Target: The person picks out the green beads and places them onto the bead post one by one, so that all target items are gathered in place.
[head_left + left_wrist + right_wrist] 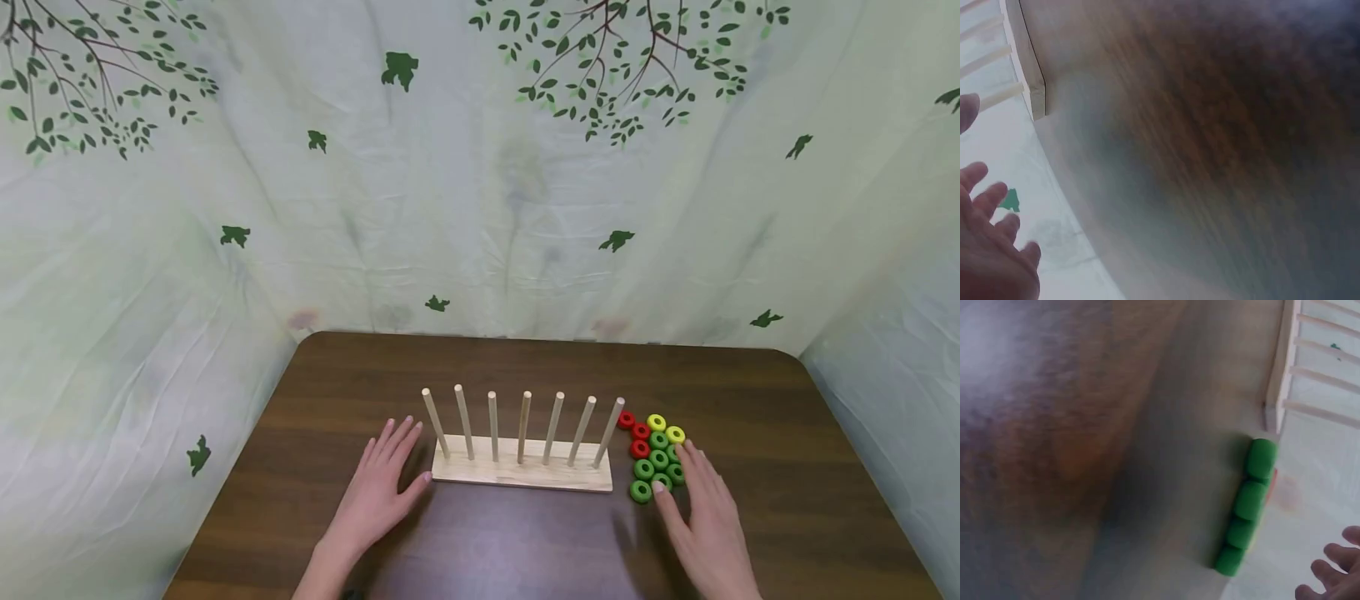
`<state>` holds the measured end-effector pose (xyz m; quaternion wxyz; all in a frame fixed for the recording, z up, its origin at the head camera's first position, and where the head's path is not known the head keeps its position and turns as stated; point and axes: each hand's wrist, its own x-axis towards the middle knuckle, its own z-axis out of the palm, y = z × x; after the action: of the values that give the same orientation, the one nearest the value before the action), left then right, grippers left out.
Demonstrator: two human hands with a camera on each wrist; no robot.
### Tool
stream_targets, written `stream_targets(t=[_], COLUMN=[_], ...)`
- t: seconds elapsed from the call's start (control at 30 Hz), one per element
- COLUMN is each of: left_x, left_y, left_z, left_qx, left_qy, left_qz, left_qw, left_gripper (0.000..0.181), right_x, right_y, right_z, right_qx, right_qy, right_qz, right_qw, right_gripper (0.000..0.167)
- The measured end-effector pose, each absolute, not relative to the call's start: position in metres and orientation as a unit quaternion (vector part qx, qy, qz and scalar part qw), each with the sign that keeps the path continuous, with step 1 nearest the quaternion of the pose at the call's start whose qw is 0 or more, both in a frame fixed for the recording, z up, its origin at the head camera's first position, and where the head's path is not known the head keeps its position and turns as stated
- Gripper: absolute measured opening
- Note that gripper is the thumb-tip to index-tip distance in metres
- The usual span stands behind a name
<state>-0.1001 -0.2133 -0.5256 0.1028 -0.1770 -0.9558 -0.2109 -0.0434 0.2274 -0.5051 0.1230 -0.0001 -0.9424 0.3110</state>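
Note:
A pale wooden peg rack point(517, 473) with several upright dowels stands mid-table in the head view; no rings sit on its pegs. My left hand point(378, 487) is at the rack's left end with fingers extended, holding nothing; whether the thumb touches the base I cannot tell. To the right of the rack lies a cluster of small rings: red rings point(640, 449), yellow rings point(656, 422) and green rings point(643, 469). My right hand point(705, 521) is over the cluster's right edge with fingers extended, hiding part of some green rings. In the right wrist view, green rings point(1252, 500) line up beside the rack.
The brown wooden table point(360, 375) has rounded far corners. Behind it and on both sides hangs a pale curtain point(480, 208) printed with branches and leaves.

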Motion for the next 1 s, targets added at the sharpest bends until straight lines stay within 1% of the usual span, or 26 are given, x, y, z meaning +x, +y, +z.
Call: stream_targets(t=[0.33, 0.47, 0.67, 1.0], left_x=[-0.116, -0.120, -0.125, -0.133], left_y=[-0.215, -0.216, -0.217, -0.214], left_z=[-0.528, -0.529, -0.529, -0.532], left_qx=[-0.176, -0.166, -0.148, -0.110], left_qy=[-0.930, -0.926, -0.927, -0.910], left_qz=[-0.315, -0.334, -0.345, -0.396], left_qw=[0.067, 0.047, 0.003, -0.051], left_gripper=[0.068, 0.073, 0.083, 0.087], right_x=[-0.043, -0.043, -0.040, -0.040], right_y=[0.239, 0.242, 0.241, 0.236], right_z=[-0.513, -0.515, -0.520, -0.527], right_qx=[-0.045, -0.071, -0.093, -0.091], right_qy=[-0.911, -0.912, -0.913, -0.918], right_qz=[0.393, 0.389, 0.379, 0.369], right_qw=[0.114, 0.105, 0.118, 0.115], right_gripper=[0.051, 0.048, 0.042, 0.037])
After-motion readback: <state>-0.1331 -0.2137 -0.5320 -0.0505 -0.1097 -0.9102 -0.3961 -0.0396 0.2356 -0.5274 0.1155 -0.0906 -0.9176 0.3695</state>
